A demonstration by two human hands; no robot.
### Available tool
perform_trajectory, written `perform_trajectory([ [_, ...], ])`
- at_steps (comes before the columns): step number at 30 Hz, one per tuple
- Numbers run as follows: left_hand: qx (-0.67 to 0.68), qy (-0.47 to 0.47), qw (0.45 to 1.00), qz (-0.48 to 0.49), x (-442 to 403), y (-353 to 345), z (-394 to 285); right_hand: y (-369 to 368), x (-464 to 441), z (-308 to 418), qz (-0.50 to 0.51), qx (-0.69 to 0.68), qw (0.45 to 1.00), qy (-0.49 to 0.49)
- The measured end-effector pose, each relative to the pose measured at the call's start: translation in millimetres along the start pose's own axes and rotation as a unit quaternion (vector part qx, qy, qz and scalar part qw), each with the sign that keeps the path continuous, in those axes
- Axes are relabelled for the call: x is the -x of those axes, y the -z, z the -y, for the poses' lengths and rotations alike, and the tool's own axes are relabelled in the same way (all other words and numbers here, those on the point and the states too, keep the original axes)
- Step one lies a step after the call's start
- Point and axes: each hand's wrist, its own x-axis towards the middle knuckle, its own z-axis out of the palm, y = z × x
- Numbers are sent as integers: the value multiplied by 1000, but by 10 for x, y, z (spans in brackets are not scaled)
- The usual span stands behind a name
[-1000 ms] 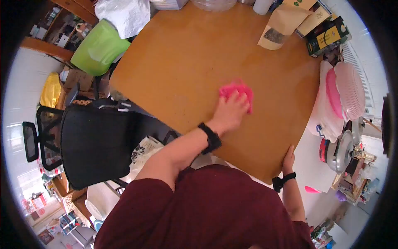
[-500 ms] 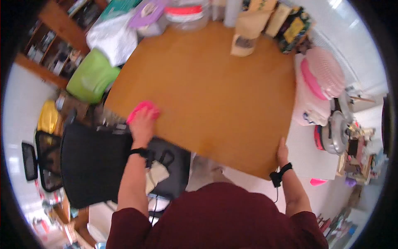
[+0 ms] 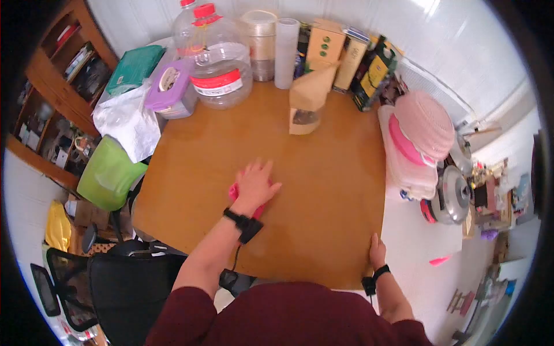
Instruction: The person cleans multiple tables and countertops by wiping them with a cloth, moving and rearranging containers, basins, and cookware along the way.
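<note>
Near the middle of the brown wooden table [image 3: 323,190], my left hand [image 3: 254,185] presses a bright pink cloth [image 3: 233,192] against the surface. Its fingers spread forward over the cloth, and pink shows at both sides of the palm. My right hand [image 3: 377,254] grips the table's right edge close to the front corner; some of its fingers are hidden. Both wrists carry black straps with small black devices. Farther up the table, a brown paper pouch with a window [image 3: 307,104] stands ahead of my left hand.
Along the back stand a large clear jar [image 3: 221,86], a white roll [image 3: 286,55] and several boxes. At the back left is a purple-lidded container [image 3: 170,86]. A pink hat [image 3: 424,124] and a lidded pot [image 3: 453,196] sit at the right. A black chair [image 3: 130,300] stands front left.
My left hand has moved the pink cloth from the table's left front edge towards its middle. The view has tilted up, showing more of the back. My right hand stays at the right edge.
</note>
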Motion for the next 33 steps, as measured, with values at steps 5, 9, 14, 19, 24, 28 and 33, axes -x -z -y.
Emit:
perform_trajectory([
  [5,237,-29,961,-140,-1405,-29,-194,-49,-138,-254,-23,15,998,63],
  [9,492,66,857,-135,-1898,-77,-303,-80,-205,-427,-26,-26,996,86],
  [14,652,85,751,-63,-2029,-99,-269,-28,-102,-213,-10,-13,999,39],
  [19,632,61,765,-105,-1773,-8,109,-36,-51,-88,17,-27,999,35],
  [24,572,181,772,-209,-911,966,1063,-42,-164,-354,6,-38,999,2],
  [28,547,246,696,-394,-602,1839,1653,-94,-213,-470,-12,-89,995,33],
  [33,479,206,685,-509,-1064,2266,2337,-56,-201,-508,-11,-56,998,35],
])
